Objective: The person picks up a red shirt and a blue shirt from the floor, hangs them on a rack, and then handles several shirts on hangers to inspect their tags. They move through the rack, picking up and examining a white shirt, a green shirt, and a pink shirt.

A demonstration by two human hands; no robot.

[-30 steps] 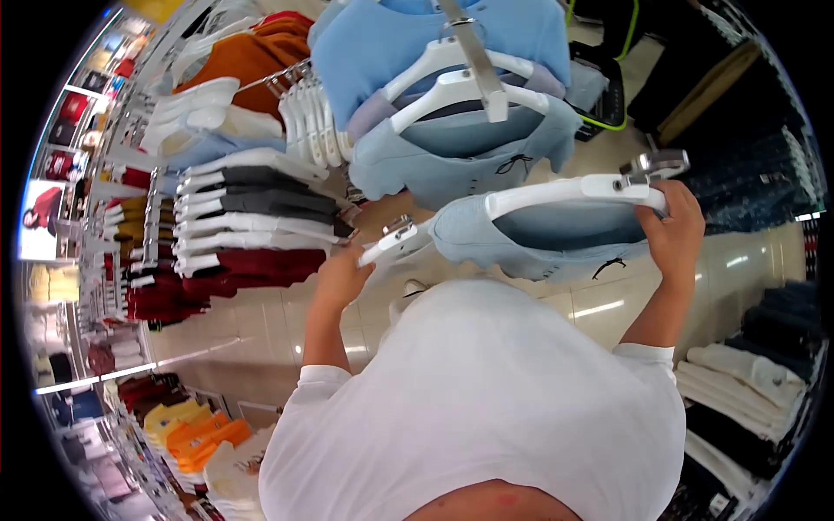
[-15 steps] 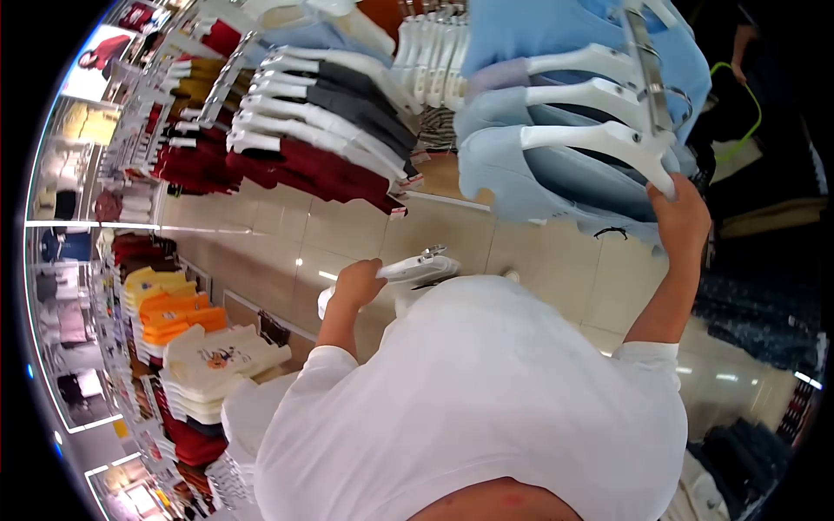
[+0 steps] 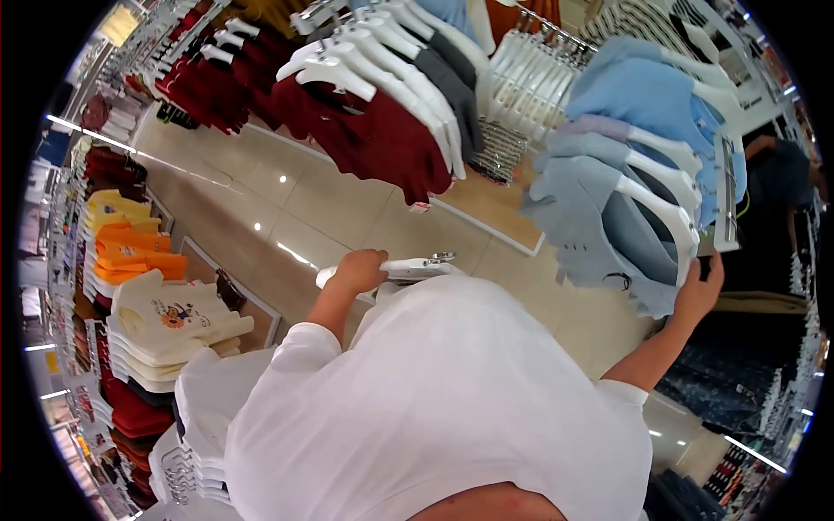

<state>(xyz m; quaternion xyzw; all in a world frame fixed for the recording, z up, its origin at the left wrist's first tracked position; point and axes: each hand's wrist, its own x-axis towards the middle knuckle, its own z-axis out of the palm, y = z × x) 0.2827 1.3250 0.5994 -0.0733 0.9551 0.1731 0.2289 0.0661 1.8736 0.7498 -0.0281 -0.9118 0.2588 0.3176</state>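
My left hand [image 3: 358,271] is closed around white hangers [image 3: 417,267] with metal hooks, low in front of my white shirt; part of what hangs from them is hidden behind my body. On the right, my right hand [image 3: 695,293] is beside the near end of a white hanger [image 3: 665,208] on the rack. Its thumb and a finger stand apart, the thumb at or touching the hanger end. That hanger carries a light blue-grey top [image 3: 586,221], the nearest in a row of blue tops. Behind it a metal rack arm [image 3: 726,195] sticks out.
Dark red tops [image 3: 369,139] hang on white hangers ahead. Several bare hangers [image 3: 530,78] fill a rail beyond. Folded cream shirts [image 3: 169,313] and orange shirts [image 3: 139,252] are stacked at left. Another person [image 3: 773,169] is partly visible at far right. Tiled floor [image 3: 339,204] runs between.
The view has turned, shifting the racks. My right hand has gone from gripping the hanger end to fingers apart beside it. My left hand keeps hold of its hangers.
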